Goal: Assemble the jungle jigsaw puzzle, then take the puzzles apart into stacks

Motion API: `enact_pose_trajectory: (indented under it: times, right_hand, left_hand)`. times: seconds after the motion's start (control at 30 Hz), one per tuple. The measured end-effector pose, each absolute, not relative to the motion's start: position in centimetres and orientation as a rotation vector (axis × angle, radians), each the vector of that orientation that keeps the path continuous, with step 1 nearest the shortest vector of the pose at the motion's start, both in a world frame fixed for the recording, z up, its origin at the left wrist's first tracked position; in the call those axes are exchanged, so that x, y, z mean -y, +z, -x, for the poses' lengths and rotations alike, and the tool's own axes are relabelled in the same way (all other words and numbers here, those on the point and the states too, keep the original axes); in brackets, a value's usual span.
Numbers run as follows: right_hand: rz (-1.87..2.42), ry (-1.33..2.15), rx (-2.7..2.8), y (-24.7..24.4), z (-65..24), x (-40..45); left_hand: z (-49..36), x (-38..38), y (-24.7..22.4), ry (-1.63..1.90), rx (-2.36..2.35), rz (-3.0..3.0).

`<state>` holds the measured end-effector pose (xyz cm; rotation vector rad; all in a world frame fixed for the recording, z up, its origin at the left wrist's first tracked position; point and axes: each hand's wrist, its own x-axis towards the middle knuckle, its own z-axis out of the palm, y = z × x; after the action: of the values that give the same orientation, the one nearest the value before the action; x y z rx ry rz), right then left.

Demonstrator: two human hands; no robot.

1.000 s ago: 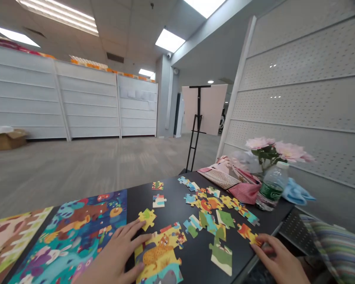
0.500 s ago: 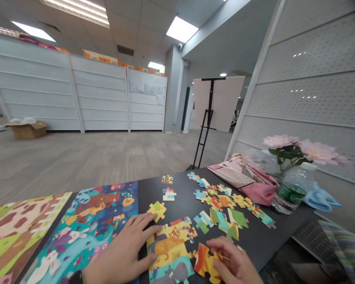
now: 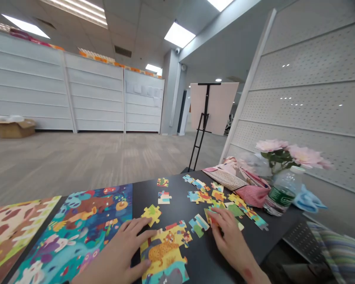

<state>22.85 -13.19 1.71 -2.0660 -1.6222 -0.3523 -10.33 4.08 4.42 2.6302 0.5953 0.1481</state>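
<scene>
Yellow interlocked jigsaw pieces (image 3: 164,252) lie steadied under the flat, open left hand (image 3: 121,248), while the curled right hand (image 3: 229,236) covers a loose piece (image 3: 207,216), whether gripped I cannot tell.

black table (image 3: 215,260): loose jigsaw pieces (image 3: 164,198), picture boards (image 3: 77,225), water bottle (image 3: 281,195)

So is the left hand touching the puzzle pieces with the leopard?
Touching. The head view shows the left hand lying on the joined leopard puzzle pieces, with its fingers resting over their edge.
</scene>
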Motion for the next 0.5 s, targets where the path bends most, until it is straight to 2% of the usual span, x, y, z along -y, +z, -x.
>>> enact_pose_trajectory:
  times: [0.17, 0.5]
  right_hand:
    - [2.077, -0.189, 1.922, 2.8, -19.8, 14.1]
    - [2.062, -0.182, 1.777, 1.3, -17.7, 17.3]
  left_hand:
    - [10.4, -4.4, 3.7, 0.243, -0.551, -2.659]
    - [10.2, -4.3, 4.0, 0.29, -0.523, -2.679]
